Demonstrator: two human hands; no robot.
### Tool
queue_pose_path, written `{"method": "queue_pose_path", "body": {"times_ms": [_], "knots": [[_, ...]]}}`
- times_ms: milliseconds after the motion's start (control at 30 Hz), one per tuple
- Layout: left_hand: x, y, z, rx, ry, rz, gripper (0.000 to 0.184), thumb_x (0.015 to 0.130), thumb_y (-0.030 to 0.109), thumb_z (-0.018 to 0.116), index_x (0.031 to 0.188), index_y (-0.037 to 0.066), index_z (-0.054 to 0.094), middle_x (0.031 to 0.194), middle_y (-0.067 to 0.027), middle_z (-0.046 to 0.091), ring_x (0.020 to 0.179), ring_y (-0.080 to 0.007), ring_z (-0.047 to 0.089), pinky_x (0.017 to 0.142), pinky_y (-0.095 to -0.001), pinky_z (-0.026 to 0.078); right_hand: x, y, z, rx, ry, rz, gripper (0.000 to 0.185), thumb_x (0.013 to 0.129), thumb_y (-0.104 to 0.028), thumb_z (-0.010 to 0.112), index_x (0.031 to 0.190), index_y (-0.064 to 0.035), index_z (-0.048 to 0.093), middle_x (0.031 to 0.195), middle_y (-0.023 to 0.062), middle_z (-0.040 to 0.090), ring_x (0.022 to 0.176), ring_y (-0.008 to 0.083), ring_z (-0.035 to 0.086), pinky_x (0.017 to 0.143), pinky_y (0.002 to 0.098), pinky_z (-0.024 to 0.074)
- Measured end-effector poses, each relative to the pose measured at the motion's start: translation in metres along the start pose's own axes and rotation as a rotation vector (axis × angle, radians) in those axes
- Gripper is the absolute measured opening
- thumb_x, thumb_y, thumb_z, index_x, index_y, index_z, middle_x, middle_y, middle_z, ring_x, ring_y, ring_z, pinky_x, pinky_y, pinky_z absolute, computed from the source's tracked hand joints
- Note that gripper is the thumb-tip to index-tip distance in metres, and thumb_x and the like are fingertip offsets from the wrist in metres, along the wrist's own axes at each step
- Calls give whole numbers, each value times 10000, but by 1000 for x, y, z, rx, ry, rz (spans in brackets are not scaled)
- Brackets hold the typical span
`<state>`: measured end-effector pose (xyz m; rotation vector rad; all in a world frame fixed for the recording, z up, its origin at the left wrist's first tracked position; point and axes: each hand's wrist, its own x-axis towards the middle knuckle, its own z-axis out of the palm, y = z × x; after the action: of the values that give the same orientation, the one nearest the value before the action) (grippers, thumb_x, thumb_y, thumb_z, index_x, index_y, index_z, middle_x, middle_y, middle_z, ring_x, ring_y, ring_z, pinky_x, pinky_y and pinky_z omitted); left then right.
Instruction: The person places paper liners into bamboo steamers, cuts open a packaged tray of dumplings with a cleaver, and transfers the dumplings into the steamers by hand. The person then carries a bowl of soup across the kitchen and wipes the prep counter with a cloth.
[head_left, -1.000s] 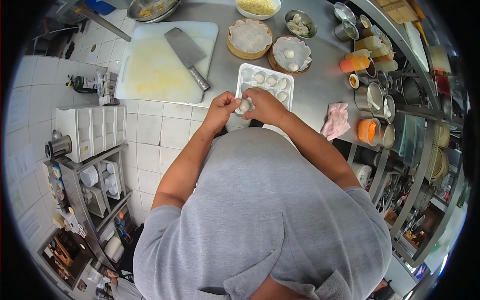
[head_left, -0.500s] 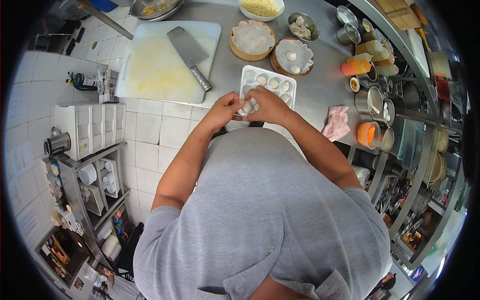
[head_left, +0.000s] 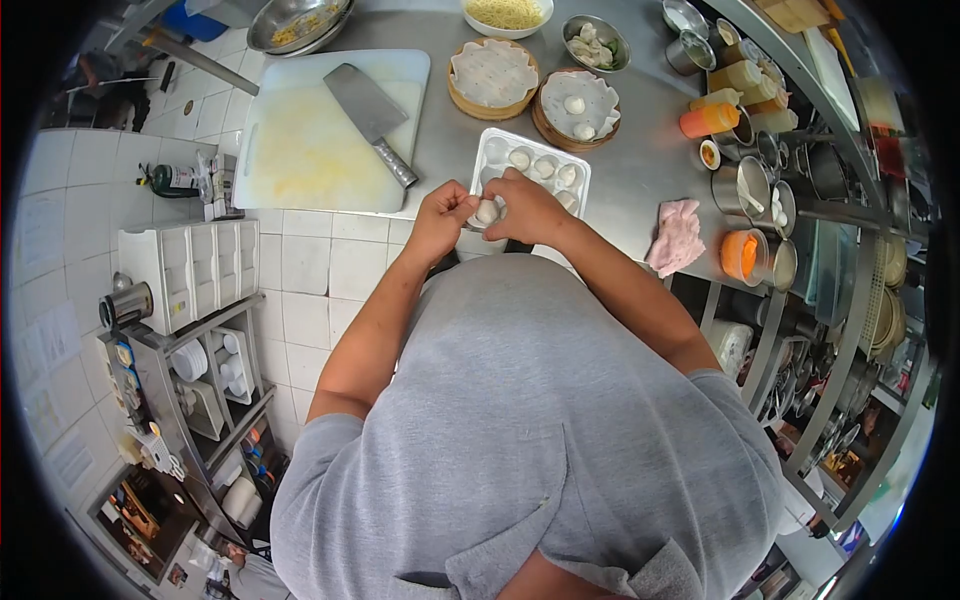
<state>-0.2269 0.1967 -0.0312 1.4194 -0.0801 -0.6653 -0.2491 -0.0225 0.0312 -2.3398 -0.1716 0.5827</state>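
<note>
A white compartment tray (head_left: 582,172) with several pale dumplings (head_left: 545,166) lies at the near edge of the steel counter. At its near left corner, my left hand (head_left: 446,215) has thumb and fingers pinched together beside a whitish dumpling (head_left: 487,211); what lies in the pinch is too small to name. My right hand (head_left: 527,207) curves over the tray, its fingers around the right side of that same dumpling. Behind the tray stand two paper-lined bamboo steamers; the right one (head_left: 578,106) holds two dumplings, while only the paper liner shows in the left one (head_left: 493,75).
A cleaver (head_left: 370,108) rests on the white cutting board (head_left: 315,160) at left. Bowls of noodles (head_left: 508,14) and dumplings with greens (head_left: 596,44) stand at the back. To the right are a pink cloth (head_left: 676,237), squeeze bottles (head_left: 709,121) and an orange-filled container (head_left: 742,256).
The camera view has shifted slightly. Both hands stay at the tray's near left corner, with small movements of the fingers around the dumpling.
</note>
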Motion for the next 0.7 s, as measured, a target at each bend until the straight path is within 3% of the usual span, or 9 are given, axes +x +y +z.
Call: {"method": "queue_pose_path", "body": {"times_ms": [67,133,167,233,367,500,567,700], "knots": [[-1,5,1,-4,-16,-9,183,1135,149,698,969,80,663,842,63,633,765,-32,522,683,-236,434,-3,-1,-3,-23,3,4,627,721,-295,990,1237,-76,709,1230,166,606,1148,388,678,979,467,569],[-1,9,2,-8,-42,-135,176,1145,180,691,1007,78,654,919,38,661,825,-53,597,743,-271,574,-6,-1,-4,-24,10,15,624,713,-293,987,1227,-73,711,1251,161,619,1143,386,693,972,470,577],[-1,10,2,-8,-39,-133,176,1145,180,691,1007,78,654,919,38,661,825,-53,597,743,-271,574,-7,-1,-6,-31,15,20,622,704,-292,985,1217,-70,712,1272,156,631,1139,385,707,966,473,584],[1,15,1,-62,-80,-213,195,1150,225,686,1035,77,637,998,12,671,888,-84,646,836,-345,674,-8,-4,-9,-32,18,10,588,711,-293,983,1172,-66,696,1270,154,630,1120,378,709,941,478,581],[1,21,0,-80,-45,-263,216,1151,250,687,1035,77,628,1009,7,653,897,-93,648,856,-374,693,-12,-4,-8,22,67,-101,514,738,-296,972,1055,-60,644,1194,150,655,1058,360,712,874,489,564],[1,18,-3,-104,-47,-267,222,1148,255,692,1029,79,628,982,12,632,903,-94,653,853,-368,687,-12,-1,-5,104,70,-117,507,752,-302,965,1050,-55,638,1066,151,695,991,359,725,836,491,561],[2,14,-4,-102,-50,-273,220,1148,255,692,1032,78,629,978,13,627,904,-94,652,855,-370,687,-11,-2,-4,157,55,-70,468,774,-264,939,1043,-39,629,973,165,720,911,353,731,791,465,563],[6,8,-8,-50,-33,-265,208,1141,253,703,1044,78,647,975,9,633,904,-94,648,831,-348,669,-10,5,3,260,86,3,412,808,-206,899,1077,-28,643,951,158,727,878,306,741,777,433,570]]}}
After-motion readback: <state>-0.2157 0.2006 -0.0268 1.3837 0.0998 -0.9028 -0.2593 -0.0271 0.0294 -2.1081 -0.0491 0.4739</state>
